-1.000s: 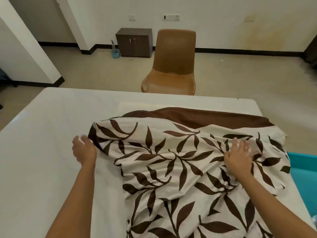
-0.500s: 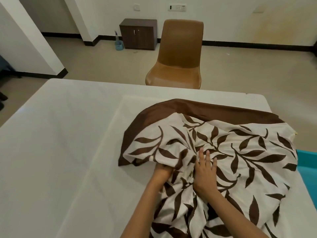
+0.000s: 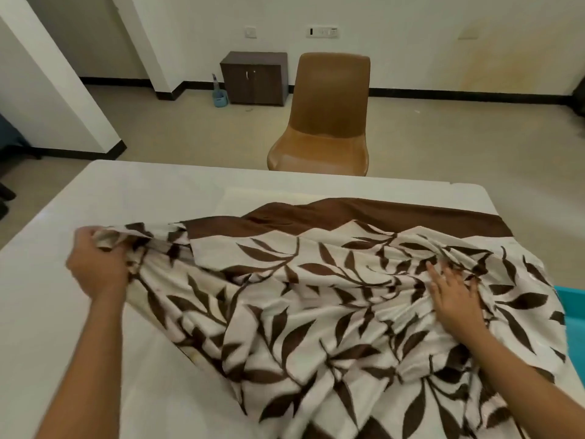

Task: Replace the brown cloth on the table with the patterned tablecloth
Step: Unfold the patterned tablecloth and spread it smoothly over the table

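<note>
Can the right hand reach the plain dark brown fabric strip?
Probably yes: the right hand lies flat on the leaf-patterned tablecloth; only low folds separate it from the plain dark brown fabric strip.

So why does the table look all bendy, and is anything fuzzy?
Head view: the wide lens bends the edges of the white table and leans the walls; the left hand, gripping the brown-and-cream leaf-patterned tablecloth, looks slightly blurred; the seat of the tan plastic chair carries a soft sheen; lighting is even, shadows faint.
</note>
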A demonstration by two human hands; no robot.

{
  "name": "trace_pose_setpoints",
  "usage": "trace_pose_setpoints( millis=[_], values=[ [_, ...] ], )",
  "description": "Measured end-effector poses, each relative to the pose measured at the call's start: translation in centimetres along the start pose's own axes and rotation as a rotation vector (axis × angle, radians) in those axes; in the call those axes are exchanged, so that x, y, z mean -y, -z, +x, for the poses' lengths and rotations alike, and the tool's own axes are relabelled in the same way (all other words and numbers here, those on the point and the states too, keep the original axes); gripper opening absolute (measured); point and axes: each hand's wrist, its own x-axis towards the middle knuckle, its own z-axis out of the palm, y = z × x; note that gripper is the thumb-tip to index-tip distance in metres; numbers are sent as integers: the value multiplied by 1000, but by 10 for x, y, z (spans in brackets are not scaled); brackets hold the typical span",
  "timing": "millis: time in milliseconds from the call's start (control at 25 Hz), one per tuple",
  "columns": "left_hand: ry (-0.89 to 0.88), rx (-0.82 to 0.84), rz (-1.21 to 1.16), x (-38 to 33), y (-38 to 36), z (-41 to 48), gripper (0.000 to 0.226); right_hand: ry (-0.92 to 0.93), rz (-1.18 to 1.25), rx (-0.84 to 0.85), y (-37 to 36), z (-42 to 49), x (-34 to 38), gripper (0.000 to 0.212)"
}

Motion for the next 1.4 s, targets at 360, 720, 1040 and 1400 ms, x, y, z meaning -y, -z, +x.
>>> trace_pose_setpoints(
  millis=[360,720,1040,1400],
  values=[
    [-167,455,522,85,-60,-161,61,42,203,-15,-11,-82,116,73],
    [-275,773,791,141,-44,-79,98,206,-127,46,-13,-44,32,90],
    [-258,479,671,44,-61,-134,55,-42,129,-84,7,-52,100,74],
    [-58,892,525,56,-62,-199,99,267,3,54,-42,-142,129,105]
  ],
)
